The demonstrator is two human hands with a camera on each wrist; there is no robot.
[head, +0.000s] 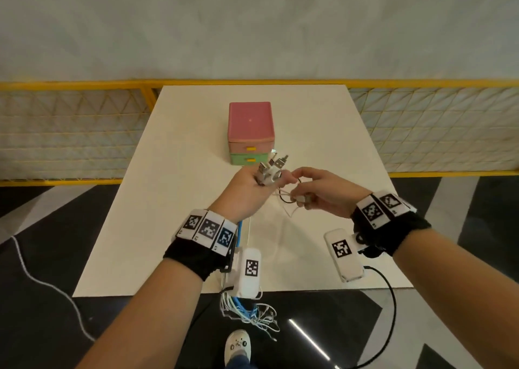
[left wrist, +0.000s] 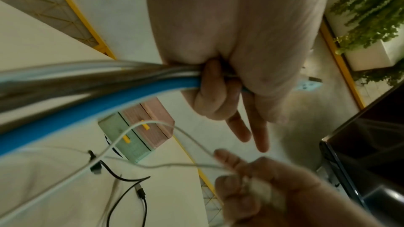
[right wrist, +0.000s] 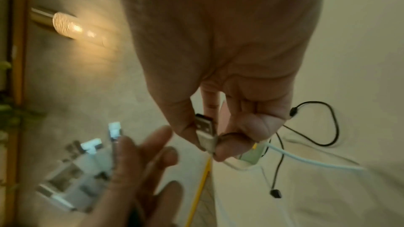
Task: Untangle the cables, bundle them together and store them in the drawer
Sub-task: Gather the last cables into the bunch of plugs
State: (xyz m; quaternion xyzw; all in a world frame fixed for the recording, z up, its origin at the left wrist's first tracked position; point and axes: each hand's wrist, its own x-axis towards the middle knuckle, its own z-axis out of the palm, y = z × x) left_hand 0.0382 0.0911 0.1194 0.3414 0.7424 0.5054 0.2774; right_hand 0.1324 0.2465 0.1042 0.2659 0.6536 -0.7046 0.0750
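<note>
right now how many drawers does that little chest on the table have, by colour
pink drawer: 1
green drawer: 1
total: 2 drawers, both closed, each with a yellow handle

A white bench (head: 323, 132) fills the middle, and yellow mesh fencing (head: 70, 132) runs behind it. Green hanging plants (left wrist: 369, 6) show off to the side, a glowing wall lamp (right wrist: 70, 25), and a white shoe (head: 237, 346) on the dark floor.
</note>
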